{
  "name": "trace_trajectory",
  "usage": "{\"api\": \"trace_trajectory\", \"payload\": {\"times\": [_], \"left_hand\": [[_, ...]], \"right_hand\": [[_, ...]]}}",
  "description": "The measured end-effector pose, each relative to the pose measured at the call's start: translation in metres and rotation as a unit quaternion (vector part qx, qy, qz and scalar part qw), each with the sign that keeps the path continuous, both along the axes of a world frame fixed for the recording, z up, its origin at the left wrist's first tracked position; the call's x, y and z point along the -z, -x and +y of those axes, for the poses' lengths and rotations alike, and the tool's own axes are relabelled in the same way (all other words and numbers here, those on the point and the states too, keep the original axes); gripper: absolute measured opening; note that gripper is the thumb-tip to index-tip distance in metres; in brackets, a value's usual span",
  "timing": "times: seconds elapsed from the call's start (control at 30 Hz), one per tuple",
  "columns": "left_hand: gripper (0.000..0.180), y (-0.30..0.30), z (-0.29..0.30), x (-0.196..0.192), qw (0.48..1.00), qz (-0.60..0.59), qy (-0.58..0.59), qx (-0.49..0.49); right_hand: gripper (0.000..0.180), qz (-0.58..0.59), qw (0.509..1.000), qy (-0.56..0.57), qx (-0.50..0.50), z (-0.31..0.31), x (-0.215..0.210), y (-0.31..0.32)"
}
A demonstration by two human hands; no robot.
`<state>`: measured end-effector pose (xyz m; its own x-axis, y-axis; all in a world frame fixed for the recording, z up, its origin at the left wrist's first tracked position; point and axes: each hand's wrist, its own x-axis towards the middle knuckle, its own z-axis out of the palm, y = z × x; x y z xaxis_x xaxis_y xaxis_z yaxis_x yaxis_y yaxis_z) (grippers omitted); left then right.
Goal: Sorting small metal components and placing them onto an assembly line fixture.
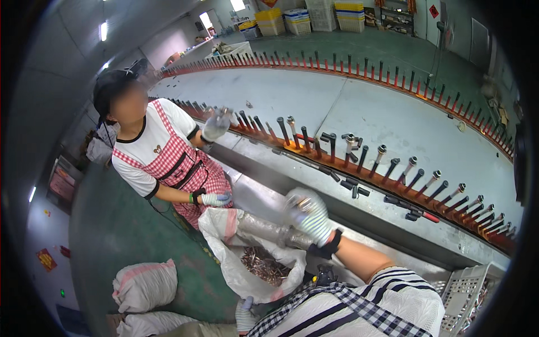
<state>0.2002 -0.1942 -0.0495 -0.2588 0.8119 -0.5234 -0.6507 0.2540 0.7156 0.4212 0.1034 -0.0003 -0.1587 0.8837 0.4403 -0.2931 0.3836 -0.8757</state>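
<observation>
My right hand (pixel 309 216), in a striped glove, is raised over the metal trough (pixel 258 185), right of an open white sack (pixel 216 224). It is smeared by motion; something shiny shows at its fingers, but I cannot make it out. Small metal pieces (pixel 265 267) fill the sack's bottom. A clear plastic-wrapped roll or tube (pixel 264 231) lies across the sack's mouth. At the sack's near edge is my gloved left hand (pixel 246 317), its fingers partly hidden; I cannot tell whether it grips the sack.
A rail of upright red-and-black holders (pixel 348 163), some capped with metal parts, curves beyond the trough. Loose black tubes (pixel 353 188) lie beside it. A co-worker (pixel 174 151) in a checked apron stands at left. Full sacks (pixel 145 285) sit on the floor; a crate (pixel 466 297) stands lower right.
</observation>
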Motion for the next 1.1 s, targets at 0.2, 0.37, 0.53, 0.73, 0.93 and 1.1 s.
{"api": "trace_trajectory", "payload": {"times": [0.2,0.37,0.53,0.73,0.93,1.1], "left_hand": [[0.05,0.019,-0.016,0.017,0.998,0.003,0.053,-0.04],[0.041,0.019,-0.007,0.019,0.998,0.013,0.054,-0.03],[0.044,0.025,-0.018,0.041,0.991,-0.078,0.105,0.024],[0.046,0.029,-0.02,0.033,0.991,0.021,0.134,-0.002],[0.044,0.035,-0.038,0.053,0.989,0.038,0.13,-0.052],[0.034,0.029,-0.024,0.039,0.992,0.049,0.118,-0.012]], "right_hand": [[0.068,-0.338,0.939,0.05,0.022,-0.058,0.063,0.0],[0.064,-0.117,0.874,-0.055,0.468,0.033,0.028,-0.067],[0.048,-0.082,0.91,0.06,0.402,0.126,-0.024,-0.083],[0.036,0.106,0.968,-0.081,0.212,0.156,-0.095,-0.041],[0.05,0.186,0.871,-0.05,0.452,0.088,-0.061,-0.066],[0.053,0.192,0.897,0.021,0.397,0.17,0.014,-0.111]]}}
